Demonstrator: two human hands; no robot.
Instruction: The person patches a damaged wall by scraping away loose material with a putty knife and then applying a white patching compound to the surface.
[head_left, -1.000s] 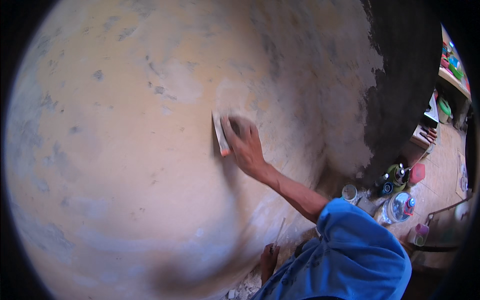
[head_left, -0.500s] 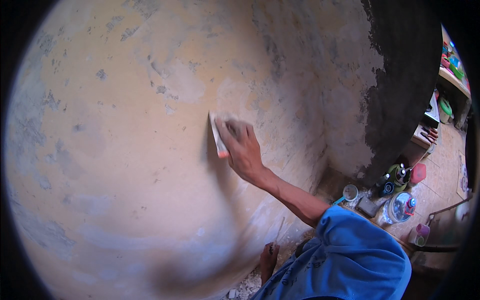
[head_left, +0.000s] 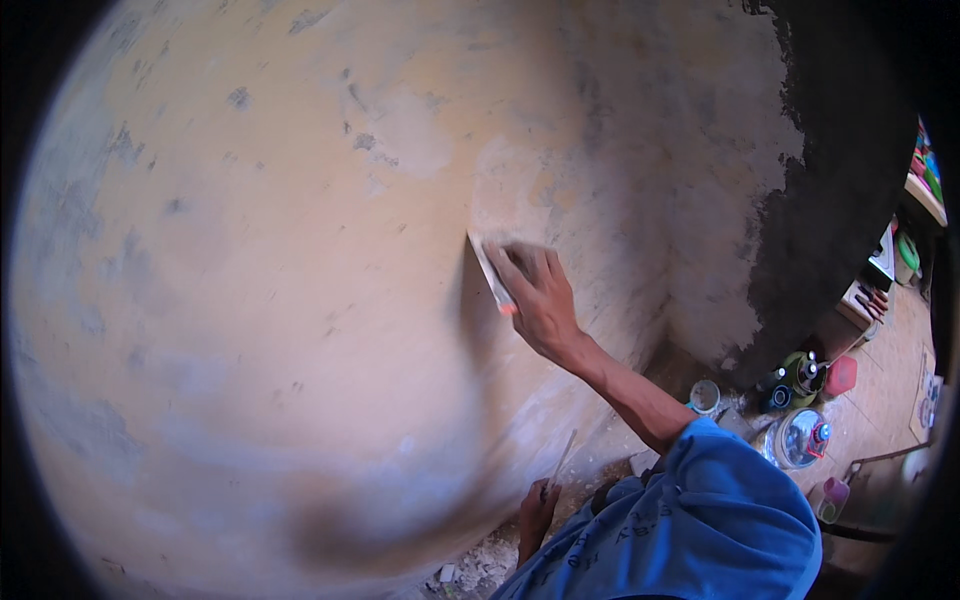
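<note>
My right hand (head_left: 540, 305) is closed on a wide putty scraper (head_left: 493, 275), a flat pale blade with an orange bit at its lower end. The scraper's edge lies against the patchy beige wall (head_left: 330, 270), and the fingers press flat on its back. Low down, beside my blue shirt, my left hand (head_left: 537, 510) is closed round the dark lower end of a thin, flat tool (head_left: 564, 457). That tool shows almost edge-on, so its kind is hard to make out. Grey marks and paler smoothed patches cover the wall.
A dark unpainted strip (head_left: 830, 190) runs down the wall on the right. At its foot stand a white pot (head_left: 704, 396), a green gas cylinder (head_left: 803, 372), a clear water jug (head_left: 800, 438) and a pink container (head_left: 841, 375). White debris (head_left: 470, 570) lies along the wall's base.
The view has shifted, so the wall and floor items sit a little differently. My right hand with the scraper appears further right in the picture, still against the wall. My left hand keeps its hold.
</note>
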